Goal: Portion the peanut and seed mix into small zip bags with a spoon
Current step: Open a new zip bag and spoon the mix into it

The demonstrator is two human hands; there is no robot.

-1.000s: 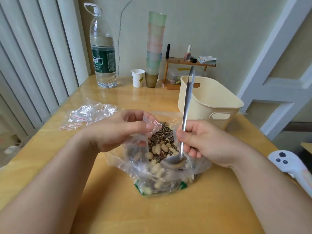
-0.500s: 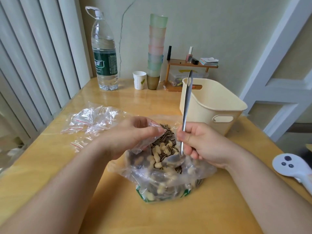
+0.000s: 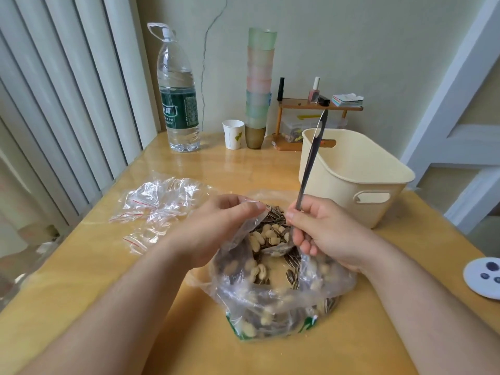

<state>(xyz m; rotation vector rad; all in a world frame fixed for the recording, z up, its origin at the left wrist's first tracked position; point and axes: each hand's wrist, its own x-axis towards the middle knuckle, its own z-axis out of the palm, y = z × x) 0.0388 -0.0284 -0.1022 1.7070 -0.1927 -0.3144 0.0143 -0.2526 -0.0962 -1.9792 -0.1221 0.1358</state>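
A large clear plastic bag (image 3: 273, 301) of peanuts and striped sunflower seeds (image 3: 266, 236) lies on the wooden table in front of me. My left hand (image 3: 216, 228) pinches the bag's upper left rim and holds the mouth open. My right hand (image 3: 322, 234) grips a metal spoon (image 3: 311, 161) by the lower handle, the handle pointing up and away, the bowl down in the mix inside the bag. A loose pile of small clear zip bags (image 3: 159, 204) with red seal lines lies to the left of the big bag.
A cream plastic basket (image 3: 351, 180) stands right of the bag. At the back stand a big water bottle (image 3: 178, 104), a white paper cup (image 3: 233, 134), a tall stack of coloured cups (image 3: 258, 87) and a small wooden shelf (image 3: 311, 104). A white controller (image 3: 484, 277) lies at the right edge.
The spoon's bowl has pushed deeper into the mix, and my left hand has drawn the bag's rim further open. Both hands keep their grips.
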